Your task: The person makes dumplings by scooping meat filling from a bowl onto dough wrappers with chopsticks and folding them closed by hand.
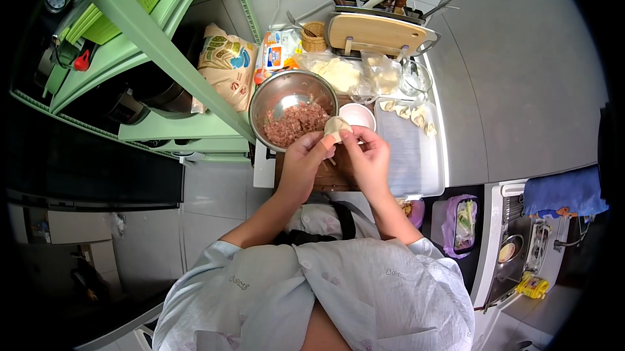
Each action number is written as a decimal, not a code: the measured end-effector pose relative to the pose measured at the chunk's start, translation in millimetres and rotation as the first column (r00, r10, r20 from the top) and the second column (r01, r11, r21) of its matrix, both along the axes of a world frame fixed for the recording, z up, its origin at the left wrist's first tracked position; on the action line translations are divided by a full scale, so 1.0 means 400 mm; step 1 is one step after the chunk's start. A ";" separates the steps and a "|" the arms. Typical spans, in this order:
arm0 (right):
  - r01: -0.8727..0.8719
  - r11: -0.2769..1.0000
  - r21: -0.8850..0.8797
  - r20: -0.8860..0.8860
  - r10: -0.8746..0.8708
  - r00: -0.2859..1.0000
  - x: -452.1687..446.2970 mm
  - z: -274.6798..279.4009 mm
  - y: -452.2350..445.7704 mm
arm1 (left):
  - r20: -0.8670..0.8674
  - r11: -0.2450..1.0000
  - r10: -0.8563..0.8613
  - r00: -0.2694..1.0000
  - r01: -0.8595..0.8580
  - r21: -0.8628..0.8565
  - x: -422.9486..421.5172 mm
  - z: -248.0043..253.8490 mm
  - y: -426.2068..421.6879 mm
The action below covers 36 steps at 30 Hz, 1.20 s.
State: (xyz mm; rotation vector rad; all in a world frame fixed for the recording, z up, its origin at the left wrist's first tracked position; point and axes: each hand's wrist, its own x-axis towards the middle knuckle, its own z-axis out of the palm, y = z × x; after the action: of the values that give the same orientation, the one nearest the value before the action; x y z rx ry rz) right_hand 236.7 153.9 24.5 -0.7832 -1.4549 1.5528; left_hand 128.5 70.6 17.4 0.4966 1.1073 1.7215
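Note:
Between my two hands a pale folded dumpling is pinched at its edges. My left hand grips its left side, fingers closed, and my right hand grips its right side with thumb and fingers. Just behind my left hand stands a steel bowl with pink minced meat in it. A small pinkish-white bowl is right behind the dumpling. On the right a white tray holds several shaped dumplings at its back end. Under my hands lies a brown board.
Bags of dough, a flour bag and a wicker pot stand behind the bowl. A knife rack with a wooden board is at the back. Green shelving rises at left; a sink area lies at lower right.

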 end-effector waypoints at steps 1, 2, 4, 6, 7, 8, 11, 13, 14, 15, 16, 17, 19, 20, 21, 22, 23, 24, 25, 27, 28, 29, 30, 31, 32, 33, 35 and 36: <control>0.001 1.000 -0.002 -0.002 -0.001 1.000 0.002 -0.002 -0.001 | 0.021 1.000 0.022 1.000 -0.022 0.004 0.004 0.012 0.002; 0.002 1.000 -0.004 -0.004 -0.002 1.000 0.004 -0.004 -0.001 | 0.042 0.999 0.043 0.998 -0.043 0.006 0.009 0.025 0.006; -0.007 1.000 0.005 -0.001 0.007 1.000 0.010 -0.012 -0.002 | 0.064 0.998 0.055 0.996 -0.056 0.012 0.010 0.030 0.010; -0.008 0.999 0.034 0.011 0.008 1.000 0.016 -0.012 -0.004 | 0.065 0.999 0.040 0.997 -0.041 0.021 0.009 0.028 0.012; -0.006 0.998 0.056 0.022 0.005 1.000 0.020 -0.007 -0.007 | 0.081 0.999 0.031 0.996 -0.034 0.031 0.009 0.026 0.013; -0.004 0.997 0.078 0.034 0.002 0.999 0.023 -0.005 -0.009 | 0.097 0.999 0.023 0.995 -0.027 0.042 0.009 0.023 0.013; 0.005 0.995 0.103 0.063 -0.012 0.998 0.036 -0.008 -0.008 | 0.115 0.999 -0.013 0.993 0.008 0.042 0.012 0.021 0.014; 0.012 0.998 0.054 0.061 -0.015 0.998 0.044 -0.011 -0.004 | 0.121 0.999 -0.031 0.992 0.026 0.040 0.018 0.017 0.017; 0.014 0.999 0.029 0.059 -0.016 0.998 0.048 -0.015 -0.002 | 0.127 0.999 -0.032 0.991 0.027 0.042 0.020 0.011 0.019; -0.018 0.996 -0.087 -0.012 0.017 1.000 0.057 -0.030 0.004 | 0.133 0.999 -0.033 0.991 0.027 0.044 0.022 0.006 0.020; -0.059 0.978 -0.199 -0.087 0.042 0.995 0.070 -0.051 0.016 | 0.134 0.999 -0.036 0.990 0.031 0.039 0.025 0.002 0.022; -0.107 0.946 -0.305 -0.163 0.059 0.985 0.080 -0.064 0.022 | 0.136 0.999 -0.039 0.990 0.035 0.033 0.028 -0.002 0.024; -0.124 0.925 -0.360 -0.213 0.048 0.976 0.090 -0.014 0.014 | 0.141 0.999 -0.041 0.989 0.037 0.024 0.037 -0.005 0.025; -0.106 0.935 -0.339 -0.192 0.042 0.981 0.101 -0.023 0.015 | 0.142 0.999 -0.041 0.989 0.038 0.023 0.042 -0.003 0.027; -0.087 0.945 -0.317 -0.171 0.034 0.985 0.109 -0.034 0.016 | 0.143 0.999 -0.041 0.989 0.039 0.021 0.049 -0.003 0.030; -0.047 0.971 -0.234 -0.114 0.021 0.993 0.109 -0.046 0.018 | 0.132 0.999 -0.042 0.990 0.041 0.009 0.054 -0.006 0.032; -0.033 0.977 -0.212 -0.073 0.017 0.997 0.112 -0.049 0.015 | 0.119 0.999 -0.042 0.992 0.043 -0.003 0.060 -0.010 0.035; -0.020 0.982 -0.190 -0.033 0.014 0.999 0.108 -0.042 0.008 | 0.106 0.999 -0.042 0.994 0.044 -0.014 0.064 -0.014 0.037; -0.008 0.986 -0.167 0.006 0.010 1.000 0.104 -0.038 0.003 | 0.097 0.999 -0.041 0.994 0.042 -0.007 0.068 -0.016 0.038; 0.048 0.983 -0.176 -0.006 -0.050 0.999 0.102 -0.051 0.008 | 0.081 0.999 -0.035 0.996 0.034 0.007 0.074 -0.018 0.041; 0.058 0.983 -0.174 0.003 -0.059 0.998 0.105 -0.056 0.011 | 0.077 0.999 -0.040 0.996 0.040 0.004 0.075 -0.018 0.042; 0.068 0.983 -0.171 0.013 -0.066 0.998 0.108 -0.059 0.012 | 0.074 0.999 -0.044 0.996 0.044 0.001 0.075 -0.018 0.042; 0.060 0.984 -0.171 0.019 -0.057 0.998 0.111 -0.059 0.013 | 0.070 0.999 -0.048 0.996 0.048 -0.002 0.074 -0.018 0.042; 0.052 0.984 -0.170 0.025 -0.048 0.999 0.114 -0.058 0.014 | 0.069 0.999 -0.047 0.996 0.049 -0.019 0.073 -0.015 0.041; 0.043 0.985 -0.169 0.031 -0.038 0.999 0.117 -0.057 0.014 | 0.068 0.998 -0.047 0.997 0.049 -0.035 0.073 -0.011 0.041; 0.037 0.985 -0.169 0.036 -0.031 0.999 0.121 -0.053 0.014 | 0.067 0.997 -0.045 0.997 0.049 -0.052 0.072 -0.009 0.041; 0.021 0.986 -0.168 0.045 -0.014 0.999 0.127 -0.045 0.013 | 0.083 0.998 -0.041 0.996 0.045 -0.041 0.072 -0.008 0.044; 0.016 0.985 -0.174 0.041 -0.009 0.999 0.128 -0.044 0.012 | 0.091 0.998 -0.040 0.995 0.044 -0.036 0.072 -0.008 0.044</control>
State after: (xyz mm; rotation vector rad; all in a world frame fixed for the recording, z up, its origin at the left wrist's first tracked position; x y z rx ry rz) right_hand 287.9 158.8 7.0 -0.9291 -1.3518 1.6800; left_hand 157.3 88.3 14.0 0.4117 1.0555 1.6673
